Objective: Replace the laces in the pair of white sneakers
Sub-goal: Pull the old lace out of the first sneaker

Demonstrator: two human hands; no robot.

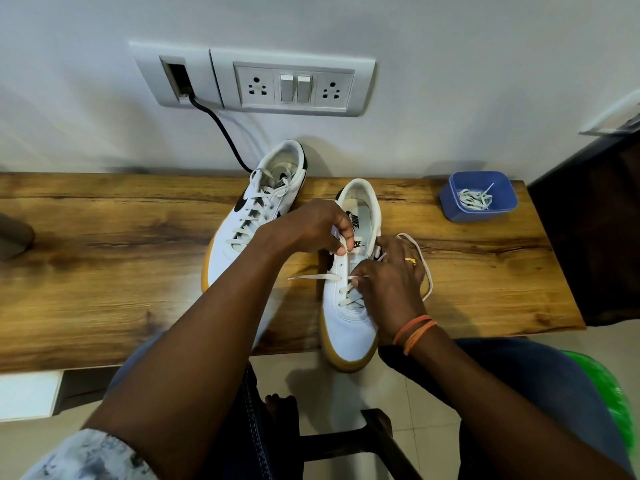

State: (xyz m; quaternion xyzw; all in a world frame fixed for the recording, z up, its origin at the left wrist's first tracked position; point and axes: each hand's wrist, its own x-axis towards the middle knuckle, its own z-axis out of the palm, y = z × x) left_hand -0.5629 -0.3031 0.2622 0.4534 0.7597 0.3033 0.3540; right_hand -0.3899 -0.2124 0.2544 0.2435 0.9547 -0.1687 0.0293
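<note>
Two white sneakers with gum soles lie on a wooden table [104,271]. The left sneaker [252,216] is fully laced. The right sneaker [349,317] overhangs the table's front edge and is laced only through its lower eyelets. My left hand [311,226] grips the upper left eyelet flap of this shoe between thumb and fingers. My right hand [391,275] pinches the cream lace [313,277] at the shoe's middle. One lace end sticks out to the left, the other loops round to the right of my hand.
A blue plastic box [479,197] holding another lace stands at the table's back right. A black cable [225,133] runs from a wall socket panel [294,86] down behind the left sneaker. A dark cabinet stands at right, a stool and my knees below.
</note>
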